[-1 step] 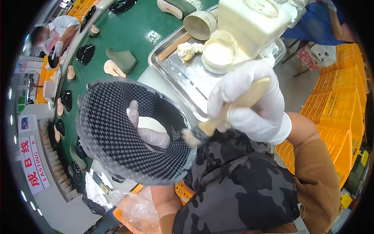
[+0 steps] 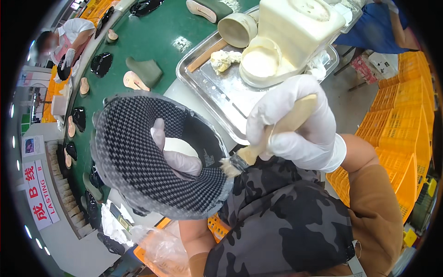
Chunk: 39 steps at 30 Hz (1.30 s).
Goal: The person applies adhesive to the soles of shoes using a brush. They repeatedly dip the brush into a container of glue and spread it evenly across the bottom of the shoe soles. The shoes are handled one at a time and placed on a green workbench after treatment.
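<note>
My left hand (image 2: pixel 174 154), in a white glove, is pushed inside a black shoe upper (image 2: pixel 131 157) with a fine checked weave, and its fingers show through the opening. My right hand (image 2: pixel 295 122), also gloved, grips a wooden-handled brush (image 2: pixel 244 159). The pale bristles touch the upper's rim at its right edge. Both are held in front of my camouflage-patterned top.
A metal tray (image 2: pixel 217 99) just beyond holds a cream glue container (image 2: pixel 295 32), a round pot (image 2: pixel 237 28) and a lump of paste. A green conveyor belt (image 2: pixel 161 41) carries black uppers and insoles. Another person (image 2: pixel 64 37) works far left. Yellow crates (image 2: pixel 397 124) stand right.
</note>
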{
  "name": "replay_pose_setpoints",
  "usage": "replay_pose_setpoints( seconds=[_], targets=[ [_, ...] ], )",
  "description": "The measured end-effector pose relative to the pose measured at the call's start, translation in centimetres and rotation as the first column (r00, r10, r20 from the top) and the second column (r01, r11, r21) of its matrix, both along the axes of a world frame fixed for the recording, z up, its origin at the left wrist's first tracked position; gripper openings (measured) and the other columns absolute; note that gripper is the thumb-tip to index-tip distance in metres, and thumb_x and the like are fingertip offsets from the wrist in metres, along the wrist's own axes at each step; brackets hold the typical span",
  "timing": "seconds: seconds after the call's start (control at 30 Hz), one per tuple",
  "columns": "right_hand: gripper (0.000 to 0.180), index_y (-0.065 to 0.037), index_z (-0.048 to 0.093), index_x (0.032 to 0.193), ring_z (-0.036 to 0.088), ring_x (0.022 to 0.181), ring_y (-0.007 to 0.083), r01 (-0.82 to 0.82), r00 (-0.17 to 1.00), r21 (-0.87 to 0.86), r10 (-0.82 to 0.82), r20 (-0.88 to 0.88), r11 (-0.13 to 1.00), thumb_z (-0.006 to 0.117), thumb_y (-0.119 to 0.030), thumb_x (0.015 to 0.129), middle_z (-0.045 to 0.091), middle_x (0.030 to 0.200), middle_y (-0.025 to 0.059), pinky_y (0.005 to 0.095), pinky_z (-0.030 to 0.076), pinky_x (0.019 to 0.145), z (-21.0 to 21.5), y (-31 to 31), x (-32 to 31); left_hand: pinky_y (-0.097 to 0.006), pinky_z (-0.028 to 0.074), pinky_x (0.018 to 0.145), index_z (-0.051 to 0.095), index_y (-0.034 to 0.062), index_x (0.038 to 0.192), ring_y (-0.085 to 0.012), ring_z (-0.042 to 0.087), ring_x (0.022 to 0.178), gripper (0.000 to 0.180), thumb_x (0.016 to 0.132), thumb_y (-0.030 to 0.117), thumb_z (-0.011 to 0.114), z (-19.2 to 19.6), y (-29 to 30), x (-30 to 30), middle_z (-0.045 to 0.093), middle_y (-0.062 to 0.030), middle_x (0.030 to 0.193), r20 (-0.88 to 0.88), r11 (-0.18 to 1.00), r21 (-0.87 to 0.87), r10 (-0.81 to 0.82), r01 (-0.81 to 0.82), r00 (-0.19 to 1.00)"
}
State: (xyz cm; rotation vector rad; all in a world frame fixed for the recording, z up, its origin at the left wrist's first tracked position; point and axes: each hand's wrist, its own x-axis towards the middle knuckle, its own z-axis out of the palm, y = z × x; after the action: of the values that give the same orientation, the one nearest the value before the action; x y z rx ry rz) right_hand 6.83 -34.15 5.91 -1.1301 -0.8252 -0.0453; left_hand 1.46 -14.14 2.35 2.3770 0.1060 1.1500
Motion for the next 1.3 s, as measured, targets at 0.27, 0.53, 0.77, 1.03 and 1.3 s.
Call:
replay_pose_setpoints(
  seconds=[0.27, 0.53, 0.77, 1.03, 1.3],
  targets=[
    [0.030, -0.004, 0.045, 0.098, 0.056, 0.065, 0.0143, 0.357, 0.886, -0.133, -0.290, 0.363, 0.925, 0.068, -0.012, 0.080, 0.054, 0.079, 0.0052, 0.0247, 0.046, 0.058, -1.4, 2.8, 3.1, -0.040, 0.033, 0.101, 0.048, -0.0050, 0.116, -0.0284, 0.050, 0.108, 0.044, 0.098, 0.029, 0.027, -3.4, 2.2, -0.1, 0.054, -0.0220, 0.114, 0.062, 0.982, 0.016, -0.191, 0.190, 0.980],
    [0.021, -0.005, 0.044, 0.096, 0.057, 0.073, 0.0116, 0.301, 0.935, 0.222, -0.333, 0.121, 0.927, 0.062, -0.004, 0.083, 0.053, 0.086, 0.0049, 0.0243, 0.048, 0.063, -1.1, 4.1, 5.8, -0.039, 0.031, 0.098, 0.057, -0.0111, 0.094, -0.0235, 0.045, 0.111, 0.035, 0.091, 0.018, 0.037, -2.3, -1.3, 1.9, 0.055, -0.0176, 0.109, 0.251, 0.631, -0.624, -0.397, 0.461, 0.883],
    [0.023, -0.007, 0.046, 0.100, 0.053, 0.069, 0.0092, 0.482, 0.857, -0.102, -0.444, 0.262, 0.870, 0.061, -0.017, 0.086, 0.054, 0.078, 0.0015, 0.0239, 0.045, 0.065, 3.9, -1.1, 8.1, -0.034, 0.052, 0.079, 0.036, 0.0054, 0.129, -0.0332, 0.047, 0.116, 0.042, 0.093, 0.023, 0.047, -5.2, 3.4, 4.3, 0.018, -0.0177, 0.143, 0.302, 0.771, 0.155, -0.632, 0.618, 0.713],
    [0.021, -0.008, 0.045, 0.094, 0.052, 0.056, 0.0034, 0.265, 0.949, -0.259, -0.299, -0.102, 0.929, 0.051, -0.028, 0.092, 0.054, 0.075, -0.0005, 0.0174, 0.043, 0.051, 5.1, -5.2, 12.5, -0.031, 0.057, 0.073, 0.029, 0.0103, 0.131, -0.0305, 0.052, 0.111, 0.048, 0.092, 0.031, 0.049, -9.5, 6.5, 6.9, 0.019, -0.0193, 0.141, 0.294, 0.798, 0.246, -0.602, 0.550, 0.742],
    [0.018, -0.008, 0.047, 0.093, 0.055, 0.053, 0.0060, 0.043, 0.963, -0.385, -0.141, -0.230, 0.922, 0.051, -0.026, 0.092, 0.060, 0.076, 0.0023, 0.0184, 0.044, 0.049, 4.1, -5.2, 14.9, -0.031, 0.056, 0.072, 0.034, 0.0073, 0.124, -0.0298, 0.055, 0.101, 0.042, 0.088, 0.021, 0.052, -7.4, 5.2, 6.2, 0.031, -0.0200, 0.129, 0.284, 0.805, 0.233, -0.593, 0.546, 0.753]
  ],
)
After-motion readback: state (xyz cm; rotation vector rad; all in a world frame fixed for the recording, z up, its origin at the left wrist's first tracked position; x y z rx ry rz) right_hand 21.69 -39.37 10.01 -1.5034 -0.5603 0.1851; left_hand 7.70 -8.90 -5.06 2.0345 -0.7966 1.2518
